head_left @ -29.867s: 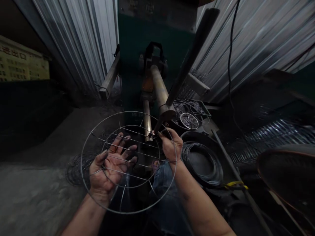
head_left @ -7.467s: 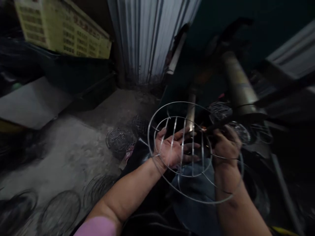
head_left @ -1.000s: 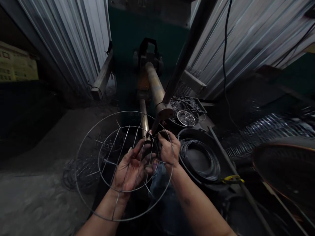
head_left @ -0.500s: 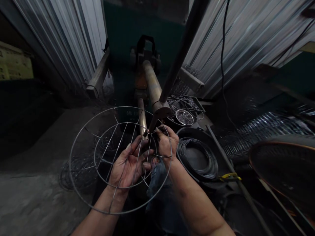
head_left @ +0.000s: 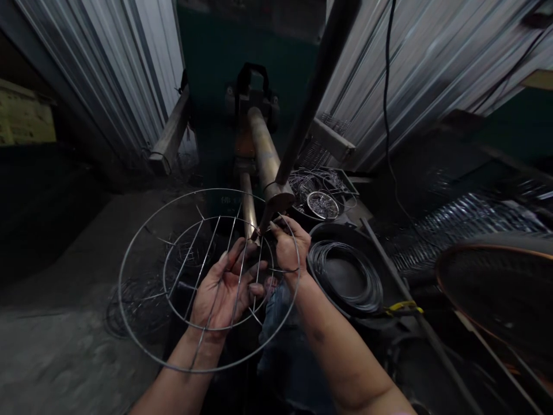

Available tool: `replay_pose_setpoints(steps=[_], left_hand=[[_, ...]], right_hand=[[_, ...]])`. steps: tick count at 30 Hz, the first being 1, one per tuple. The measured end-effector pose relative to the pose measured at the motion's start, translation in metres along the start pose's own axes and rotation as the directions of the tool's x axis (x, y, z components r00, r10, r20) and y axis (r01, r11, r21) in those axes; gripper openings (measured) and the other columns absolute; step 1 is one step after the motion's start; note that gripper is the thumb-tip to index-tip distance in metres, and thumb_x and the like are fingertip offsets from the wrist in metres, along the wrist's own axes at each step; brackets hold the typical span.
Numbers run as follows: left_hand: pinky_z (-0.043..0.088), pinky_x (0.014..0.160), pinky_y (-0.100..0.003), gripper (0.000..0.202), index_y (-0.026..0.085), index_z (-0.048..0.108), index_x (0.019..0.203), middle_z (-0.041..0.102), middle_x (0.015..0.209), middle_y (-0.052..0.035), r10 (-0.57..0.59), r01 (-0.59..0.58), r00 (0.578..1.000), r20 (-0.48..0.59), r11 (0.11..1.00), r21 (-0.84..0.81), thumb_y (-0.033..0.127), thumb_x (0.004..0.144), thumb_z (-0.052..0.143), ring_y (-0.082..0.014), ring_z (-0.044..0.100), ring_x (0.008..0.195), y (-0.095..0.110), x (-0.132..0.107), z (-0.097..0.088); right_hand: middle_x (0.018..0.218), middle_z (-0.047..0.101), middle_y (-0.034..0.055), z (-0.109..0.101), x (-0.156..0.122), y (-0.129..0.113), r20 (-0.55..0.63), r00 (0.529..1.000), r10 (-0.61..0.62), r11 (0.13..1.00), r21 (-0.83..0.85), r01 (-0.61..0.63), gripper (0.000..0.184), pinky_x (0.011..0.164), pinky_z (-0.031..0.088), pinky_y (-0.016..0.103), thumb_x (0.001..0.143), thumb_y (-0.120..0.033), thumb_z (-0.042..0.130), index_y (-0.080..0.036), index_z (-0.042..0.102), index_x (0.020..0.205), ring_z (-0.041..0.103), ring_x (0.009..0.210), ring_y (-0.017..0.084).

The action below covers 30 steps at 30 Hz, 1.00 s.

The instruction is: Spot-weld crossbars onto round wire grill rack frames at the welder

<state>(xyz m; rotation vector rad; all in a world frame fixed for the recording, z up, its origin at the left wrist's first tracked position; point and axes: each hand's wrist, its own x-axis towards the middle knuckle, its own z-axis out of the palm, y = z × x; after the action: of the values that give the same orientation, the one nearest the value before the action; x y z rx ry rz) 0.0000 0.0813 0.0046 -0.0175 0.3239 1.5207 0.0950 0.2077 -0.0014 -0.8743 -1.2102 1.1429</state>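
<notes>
A round wire rack (head_left: 165,271), made of two rings joined by short spokes with parallel bars across the inner ring, lies tilted over my hands. My left hand (head_left: 218,300) is under it, palm up, with its fingers curled around the bars near the inner ring's far side. With thumb and forefinger pinched, my right hand (head_left: 292,249) grips a short thin wire at the rack's far right edge. Both sets of fingertips are close to the end of a lower brass rod (head_left: 247,202) and a dark tip below the upper brass cylinder (head_left: 266,151). The exact contact there is hard to see.
A coil of wire (head_left: 345,276) sits in a black tub on the right. Behind it, a small round dish (head_left: 323,205) holds metal bits. A dark bar (head_left: 317,86) slants down above my hands. Loose wire rings (head_left: 133,305) lie on the floor at left.
The view has shifted slightly. The rack's near edge has risen a little, while both hands keep nearly the same hold by the brass rod.
</notes>
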Motion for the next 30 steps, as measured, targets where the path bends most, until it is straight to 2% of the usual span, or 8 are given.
replay_pose_setpoints(steps=[4,7,10,12,15,20,24,30], left_hand=[[0.049,0.064,-0.035,0.035,0.022,0.058,0.125,0.057,0.129,-0.0070,-0.001,0.001,1.000,0.024,1.000,-0.009,0.028,0.097,0.037,-0.0334,0.060,0.104,-0.002,0.001,-0.005],[0.052,0.070,-0.040,0.038,0.023,0.052,0.131,0.057,0.130,-0.0079,-0.005,0.006,0.999,0.043,1.000,-0.013,0.029,0.096,0.039,-0.0331,0.059,0.107,-0.002,0.000,-0.008],[0.053,0.076,-0.048,0.044,0.019,0.045,0.137,0.058,0.128,-0.0112,-0.033,0.033,0.998,0.058,0.999,-0.006,0.030,0.095,0.039,-0.0344,0.058,0.110,-0.001,-0.001,-0.010],[0.054,0.076,-0.048,0.046,0.017,0.042,0.139,0.060,0.124,-0.0129,-0.037,0.036,0.998,0.056,0.999,0.012,0.027,0.095,0.038,-0.0335,0.059,0.108,-0.002,-0.001,-0.009],[0.056,0.072,-0.045,0.045,0.019,0.044,0.138,0.064,0.115,-0.0114,0.046,-0.047,0.999,0.022,0.997,0.060,0.018,0.093,0.038,-0.0315,0.061,0.105,-0.006,-0.001,-0.005],[0.058,0.075,-0.041,0.039,0.020,0.053,0.128,0.066,0.108,-0.0076,0.251,-0.246,0.968,-0.026,0.961,0.126,0.014,0.090,0.045,-0.0267,0.064,0.099,-0.014,0.005,0.001],[0.057,0.080,-0.045,0.036,0.022,0.055,0.124,0.067,0.106,-0.0049,0.277,-0.277,0.961,0.019,0.955,0.108,0.014,0.089,0.048,-0.0267,0.064,0.100,-0.011,0.011,0.002],[0.057,0.077,-0.046,0.039,0.022,0.054,0.127,0.067,0.103,-0.0054,0.303,-0.303,0.953,0.020,0.948,0.101,0.014,0.090,0.046,-0.0271,0.064,0.099,-0.004,0.021,0.003]], right_hand=[[0.065,0.058,-0.0025,-0.007,0.002,-0.002,0.069,0.997,0.018,0.999,-0.031,-0.016,0.010,0.058,0.042,0.024,0.071,-0.028,0.068,-0.018,0.066,0.073,0.049,0.058,0.011],[0.066,0.060,-0.0030,-0.030,-0.002,-0.007,0.188,0.974,0.129,0.991,0.008,-0.133,0.017,0.051,0.039,0.022,0.068,-0.028,0.073,-0.020,0.068,0.082,0.047,0.052,0.010],[0.083,0.067,0.0028,-0.059,-0.017,-0.014,0.378,0.898,0.224,0.963,0.056,-0.264,0.032,0.065,0.049,0.029,0.058,-0.025,0.081,-0.020,0.072,0.088,0.060,0.073,0.018],[0.086,0.068,0.0052,-0.070,-0.031,-0.017,0.429,0.877,0.216,0.964,0.051,-0.262,0.027,0.072,0.050,0.032,0.058,-0.024,0.082,-0.019,0.073,0.083,0.062,0.081,0.022],[0.073,0.066,0.0030,-0.066,-0.047,-0.014,0.296,0.934,0.203,0.970,0.073,-0.234,0.016,0.057,0.048,0.028,0.066,-0.028,0.079,-0.019,0.072,0.077,0.058,0.059,0.016],[0.055,0.057,-0.0022,-0.031,-0.043,-0.004,0.061,0.975,0.213,0.971,0.096,-0.218,0.023,0.043,0.038,0.022,0.067,-0.037,0.077,-0.017,0.068,0.076,0.046,0.044,0.010],[0.064,0.059,-0.0015,-0.016,-0.031,-0.004,-0.023,0.993,0.117,0.989,0.092,-0.115,0.020,0.050,0.043,0.022,0.064,-0.034,0.076,-0.018,0.067,0.072,0.050,0.054,0.010],[0.066,0.061,-0.0010,-0.015,-0.010,-0.005,0.011,1.000,0.026,1.000,0.012,-0.026,0.019,0.065,0.048,0.028,0.059,-0.034,0.076,-0.019,0.068,0.068,0.055,0.066,0.015]])
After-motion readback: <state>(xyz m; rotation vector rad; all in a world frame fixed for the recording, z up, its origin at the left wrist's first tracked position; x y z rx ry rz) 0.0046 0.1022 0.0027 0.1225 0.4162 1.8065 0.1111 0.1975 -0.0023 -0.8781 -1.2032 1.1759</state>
